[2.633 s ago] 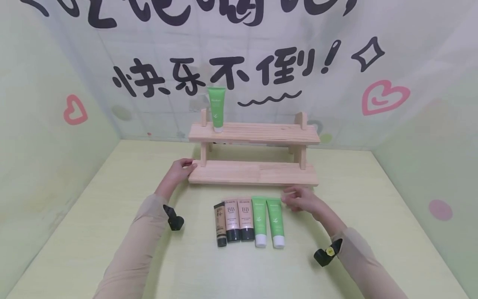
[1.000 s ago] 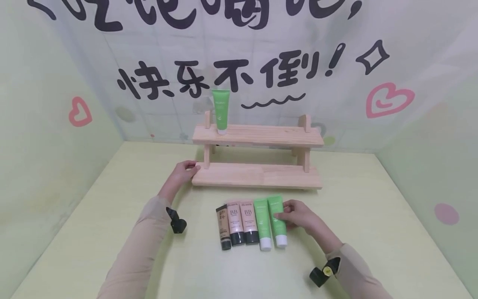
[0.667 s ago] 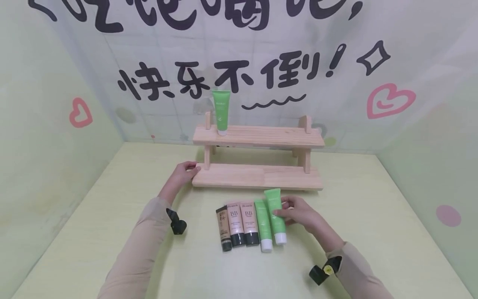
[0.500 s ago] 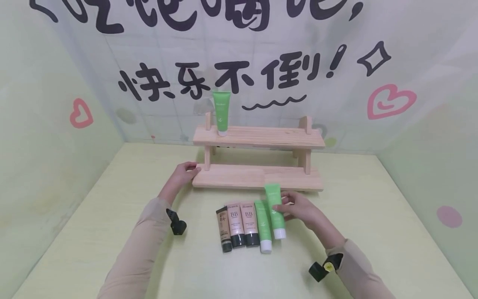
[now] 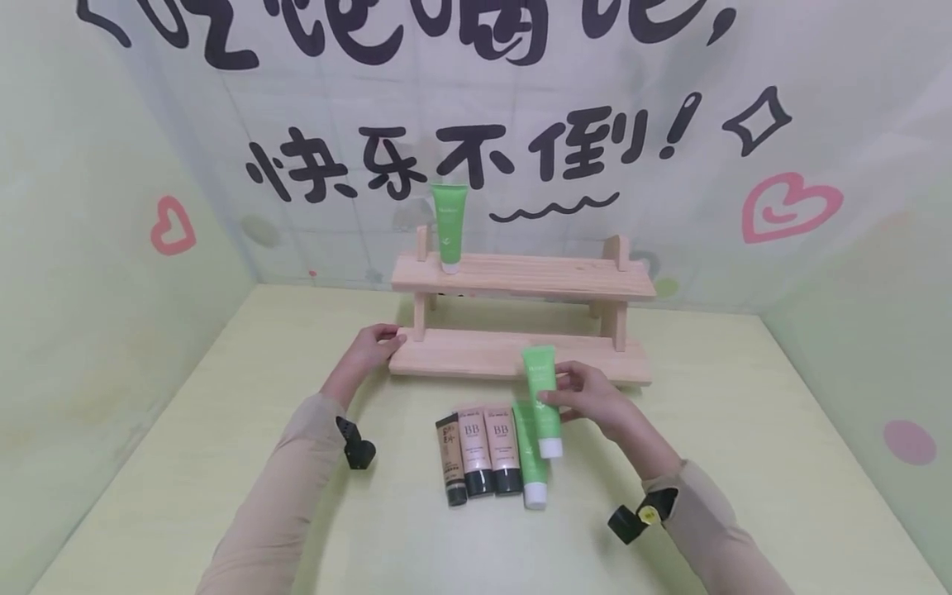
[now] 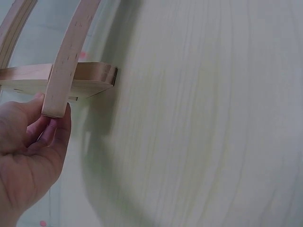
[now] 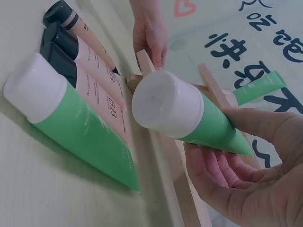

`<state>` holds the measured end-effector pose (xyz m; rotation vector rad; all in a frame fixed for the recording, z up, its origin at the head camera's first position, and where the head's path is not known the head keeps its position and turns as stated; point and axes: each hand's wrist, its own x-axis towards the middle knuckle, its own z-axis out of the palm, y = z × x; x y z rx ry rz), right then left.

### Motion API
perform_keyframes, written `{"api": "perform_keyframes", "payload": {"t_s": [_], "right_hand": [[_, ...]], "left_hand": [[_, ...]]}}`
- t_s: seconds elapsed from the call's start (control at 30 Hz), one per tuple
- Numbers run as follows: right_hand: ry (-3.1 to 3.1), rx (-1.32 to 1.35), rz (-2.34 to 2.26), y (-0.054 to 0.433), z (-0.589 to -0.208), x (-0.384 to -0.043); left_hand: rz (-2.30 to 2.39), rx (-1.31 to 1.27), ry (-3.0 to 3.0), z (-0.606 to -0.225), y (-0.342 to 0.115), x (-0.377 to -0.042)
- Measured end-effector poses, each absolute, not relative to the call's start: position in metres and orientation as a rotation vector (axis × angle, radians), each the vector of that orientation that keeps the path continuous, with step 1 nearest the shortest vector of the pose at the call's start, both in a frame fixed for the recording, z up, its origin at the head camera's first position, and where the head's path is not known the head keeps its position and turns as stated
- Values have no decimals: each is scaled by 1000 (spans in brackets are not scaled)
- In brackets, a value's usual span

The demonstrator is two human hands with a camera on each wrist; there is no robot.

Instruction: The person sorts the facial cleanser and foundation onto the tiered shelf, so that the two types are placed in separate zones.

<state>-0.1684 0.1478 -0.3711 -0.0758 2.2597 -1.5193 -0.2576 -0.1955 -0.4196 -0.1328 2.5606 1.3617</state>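
Note:
My right hand (image 5: 595,397) pinches a green squeeze tube (image 5: 544,401) with a white cap, lifted above the table and held cap end down. In the right wrist view the tube's white cap (image 7: 165,100) faces the camera, thumb on one side and fingers on the other. My left hand (image 5: 373,345) grips the left end of the lower board of a two-tier wooden shelf (image 5: 476,354). The left wrist view shows its thumb and fingers around the board's end (image 6: 57,101). Another green tube (image 5: 449,227) stands cap down on the top tier, at the left.
On the table before the shelf lie a green tube (image 5: 532,471), two pink BB cream tubes (image 5: 473,446) (image 5: 502,446) and a brown tube (image 5: 450,454) with a black cap, in a row. A printed backdrop (image 5: 335,83) hangs behind the shelf.
My right hand has taken hold of the rightmost green tube and raised it off the table toward the shelf. My left hand keeps its grip on the shelf. The head view shifts slightly.

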Motion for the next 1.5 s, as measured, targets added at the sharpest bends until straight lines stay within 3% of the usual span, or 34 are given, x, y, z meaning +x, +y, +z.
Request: {"api": "perform_keyframes", "payload": {"t_s": [1.5], "right_hand": [[2304,37,-1782,135,-330,-217]], "left_hand": [[1364,-132,2567,-422,-195,-257]]}}
